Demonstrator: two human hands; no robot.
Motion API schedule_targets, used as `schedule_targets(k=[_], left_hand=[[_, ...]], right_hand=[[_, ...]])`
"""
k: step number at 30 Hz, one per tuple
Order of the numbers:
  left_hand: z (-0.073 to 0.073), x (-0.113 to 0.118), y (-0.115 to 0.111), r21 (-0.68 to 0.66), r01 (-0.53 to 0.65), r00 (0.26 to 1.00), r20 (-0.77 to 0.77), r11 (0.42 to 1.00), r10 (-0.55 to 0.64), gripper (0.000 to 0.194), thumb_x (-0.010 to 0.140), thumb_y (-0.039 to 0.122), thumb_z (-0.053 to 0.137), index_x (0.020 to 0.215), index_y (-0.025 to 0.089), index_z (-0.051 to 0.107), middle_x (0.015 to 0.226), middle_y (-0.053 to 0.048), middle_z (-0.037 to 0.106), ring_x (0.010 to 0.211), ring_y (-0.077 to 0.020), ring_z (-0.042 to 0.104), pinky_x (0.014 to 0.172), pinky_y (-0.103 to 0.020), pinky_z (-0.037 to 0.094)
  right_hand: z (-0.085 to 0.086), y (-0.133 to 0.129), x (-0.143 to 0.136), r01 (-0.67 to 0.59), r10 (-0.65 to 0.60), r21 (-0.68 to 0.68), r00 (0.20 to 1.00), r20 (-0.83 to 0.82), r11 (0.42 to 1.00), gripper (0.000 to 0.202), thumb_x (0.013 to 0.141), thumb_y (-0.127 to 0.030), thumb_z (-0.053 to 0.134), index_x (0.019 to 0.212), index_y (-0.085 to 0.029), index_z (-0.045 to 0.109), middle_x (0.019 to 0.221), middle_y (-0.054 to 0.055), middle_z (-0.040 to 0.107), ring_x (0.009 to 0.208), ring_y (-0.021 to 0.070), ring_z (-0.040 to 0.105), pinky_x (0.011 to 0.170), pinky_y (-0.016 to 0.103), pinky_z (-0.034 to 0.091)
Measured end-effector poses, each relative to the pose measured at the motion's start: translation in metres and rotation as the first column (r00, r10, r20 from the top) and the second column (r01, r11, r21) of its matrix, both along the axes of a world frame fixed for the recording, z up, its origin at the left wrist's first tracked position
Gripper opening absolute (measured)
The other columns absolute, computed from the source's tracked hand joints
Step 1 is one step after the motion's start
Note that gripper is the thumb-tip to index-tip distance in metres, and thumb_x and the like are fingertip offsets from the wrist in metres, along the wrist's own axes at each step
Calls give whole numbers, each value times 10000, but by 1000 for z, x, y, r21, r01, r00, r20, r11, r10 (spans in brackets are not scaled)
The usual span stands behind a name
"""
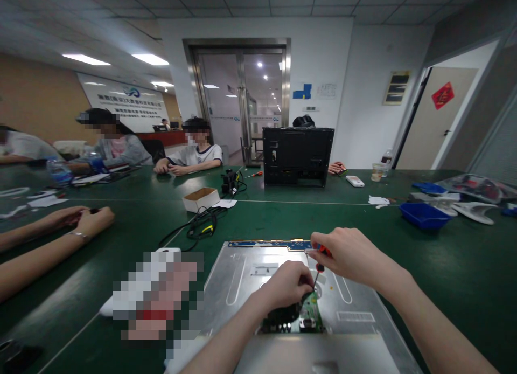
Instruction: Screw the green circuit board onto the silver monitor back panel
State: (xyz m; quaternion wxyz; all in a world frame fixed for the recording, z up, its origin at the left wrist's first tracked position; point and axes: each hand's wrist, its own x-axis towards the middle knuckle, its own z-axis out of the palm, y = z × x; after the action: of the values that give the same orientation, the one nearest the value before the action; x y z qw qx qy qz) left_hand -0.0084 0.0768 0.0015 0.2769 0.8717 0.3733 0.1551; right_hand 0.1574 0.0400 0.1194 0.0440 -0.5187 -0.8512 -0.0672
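Observation:
A silvery metal panel [351, 298] lies before me, with a blue circuit strip [266, 245] along its far edge and a green circuit board [312, 309] near its middle. My right hand [343, 255] is closed on a red-and-black screwdriver [320, 268], whose shaft slants down toward the green board. Low over that board, my left hand [288, 285] has its fingers pinched together beside the screwdriver's tip. Whatever those left fingers hold is hidden. Dark material shows beneath the left hand, over part of the board.
Beyond the panel stand a black monitor back [297, 157], an open white box [201, 199] and black cables [202, 223]. A blue tray [425, 215] sits at right. Another person's hands [91, 220] are at left; other people sit across the green table [133, 212].

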Motion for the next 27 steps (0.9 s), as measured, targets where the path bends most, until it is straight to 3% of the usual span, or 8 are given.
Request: schedule_targets(k=[2, 5, 10, 14, 17, 23, 27], left_hand=[[1, 0, -1, 33, 9, 1000, -23, 999, -8, 143, 748, 77, 613, 801, 160, 716, 763, -24, 711, 694, -171, 632, 648, -227, 435], [3, 0, -2, 93, 28, 998, -64, 995, -22, 134, 737, 80, 617, 803, 165, 697, 808, -41, 703, 743, -198, 623, 662, -250, 422], [3, 0, -5, 162, 61, 991, -128, 985, -41, 113, 767, 78, 589, 790, 169, 652, 852, -59, 689, 782, -214, 616, 661, -263, 406], [4, 1, -6, 194, 72, 986, -164, 978, -40, 79, 793, 110, 590, 829, 169, 629, 847, -54, 672, 772, -211, 609, 634, -259, 398], [4, 1, -6, 211, 79, 982, -186, 974, -39, 58, 804, 126, 597, 833, 172, 614, 844, -43, 661, 766, -204, 604, 627, -255, 396], [5, 1, -7, 239, 88, 975, -219, 967, -34, 55, 823, 132, 594, 789, 175, 591, 855, -46, 664, 784, -210, 608, 638, -263, 396], [5, 1, -7, 247, 93, 973, -227, 964, -36, 37, 822, 137, 594, 818, 173, 587, 855, -42, 661, 773, -204, 605, 624, -260, 392]], right_hand=[[0, -1, 1, -25, 25, -6, 999, -32, 1000, 81, 873, -270, 556, 910, -217, 604, 737, 30, 701, 636, 200, 639, 496, 265, 228], [0, -3, 3, -80, 78, -20, 992, -99, 997, 173, 789, -217, 618, 959, -216, 583, 790, 17, 711, 679, 201, 645, 512, 261, 254], [0, -3, 1, -39, 39, -4, 999, -39, 999, 199, 912, -415, 549, 888, -227, 610, 745, 40, 706, 662, 220, 651, 511, 272, 231], [-1, -1, 1, -33, 32, -17, 998, -47, 999, 75, 893, -283, 546, 906, -223, 589, 747, 24, 699, 651, 195, 641, 510, 264, 235], [-3, -1, 3, -76, 73, -22, 991, -114, 997, 160, 795, -193, 604, 945, -217, 558, 786, 6, 694, 679, 181, 632, 523, 258, 255], [-3, 0, 3, -33, 33, 1, 998, -55, 999, 195, 905, -416, 565, 887, -222, 566, 732, 26, 680, 640, 200, 621, 506, 270, 211], [-3, 0, 3, -41, 40, -5, 996, -74, 999, 91, 900, -307, 550, 929, -222, 564, 749, 20, 687, 648, 192, 624, 508, 267, 224]])
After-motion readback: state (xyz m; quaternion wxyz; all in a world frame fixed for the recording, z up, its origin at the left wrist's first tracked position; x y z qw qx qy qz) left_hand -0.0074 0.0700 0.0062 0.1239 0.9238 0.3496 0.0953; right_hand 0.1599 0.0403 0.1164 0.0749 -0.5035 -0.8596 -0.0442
